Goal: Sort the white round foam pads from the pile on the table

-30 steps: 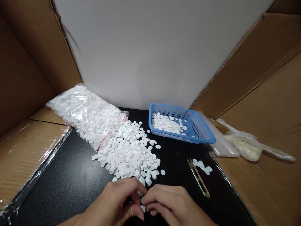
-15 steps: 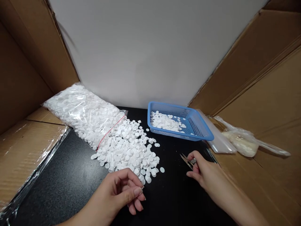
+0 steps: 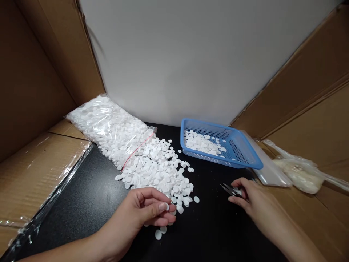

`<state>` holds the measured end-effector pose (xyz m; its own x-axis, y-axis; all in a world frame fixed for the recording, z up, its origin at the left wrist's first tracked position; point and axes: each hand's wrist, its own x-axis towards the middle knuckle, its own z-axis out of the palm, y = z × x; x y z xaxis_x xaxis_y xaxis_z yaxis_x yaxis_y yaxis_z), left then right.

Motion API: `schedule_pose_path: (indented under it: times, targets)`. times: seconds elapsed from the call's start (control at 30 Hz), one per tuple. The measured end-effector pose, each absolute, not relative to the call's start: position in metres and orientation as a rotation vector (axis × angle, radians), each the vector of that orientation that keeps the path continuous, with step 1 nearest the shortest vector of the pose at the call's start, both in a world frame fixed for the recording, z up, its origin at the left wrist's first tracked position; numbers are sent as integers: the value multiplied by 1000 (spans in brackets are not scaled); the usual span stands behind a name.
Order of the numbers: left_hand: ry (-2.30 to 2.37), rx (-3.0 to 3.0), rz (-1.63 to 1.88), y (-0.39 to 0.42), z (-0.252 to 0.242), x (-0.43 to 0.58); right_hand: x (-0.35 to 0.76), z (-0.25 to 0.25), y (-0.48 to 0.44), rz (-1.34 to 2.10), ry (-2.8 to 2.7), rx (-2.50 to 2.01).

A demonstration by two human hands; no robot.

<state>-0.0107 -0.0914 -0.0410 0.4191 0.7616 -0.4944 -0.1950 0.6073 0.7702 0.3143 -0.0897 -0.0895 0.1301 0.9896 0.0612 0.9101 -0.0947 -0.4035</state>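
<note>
My left hand (image 3: 154, 207) is at the near edge of a loose heap of white discs (image 3: 160, 171). Its thumb and fingers pinch one small white disc (image 3: 167, 206), seen almost edge-on. A few discs lie on the tabletop just below this hand. Over to the right, my right hand (image 3: 244, 196) has its fingers closed around small metal thread snips (image 3: 230, 190). The two pointed blades face left and stand slightly apart; the handle part is mostly hidden by the fingers.
A clear zip bag (image 3: 111, 127) full of discs lies at the left, its mouth at the heap. Behind my right hand stands a blue basket (image 3: 226, 163) holding discs. Beside it are flat plastic bags (image 3: 275, 174) and a tied bag (image 3: 302, 174). Cardboard walls flank the black table (image 3: 81, 196).
The view has shifted, so the scene sits further right. My left hand's fingers have turned and a white disc now shows in the pinch. Discs below that hand have come into sight.
</note>
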Motion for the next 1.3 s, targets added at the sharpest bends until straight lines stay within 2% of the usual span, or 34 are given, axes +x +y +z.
schedule_pose_path:
  times: [0.2, 0.4, 0.53, 0.67, 1.03, 1.3]
  targets:
    - [961, 659, 745, -90, -44, -13, 318, -95, -89, 267, -1911, -2073]
    - [994, 582, 690, -90, -41, -12, 305, -73, -89, 306, -2008, -2006]
    - [915, 637, 739, -91, -39, -12, 275, -57, -99, 364, -1724, -1901]
    - [806, 710, 749, -91, -38, -12, 245, -55, -111, 274, -1543, -1799]
    - [752, 803, 739, -91, -38, -13, 237, -47, -109, 107, -1910, -1428]
    - [905, 663, 669, -94, -39, -8, 214, -54, -122, 301, -2076, -1129]
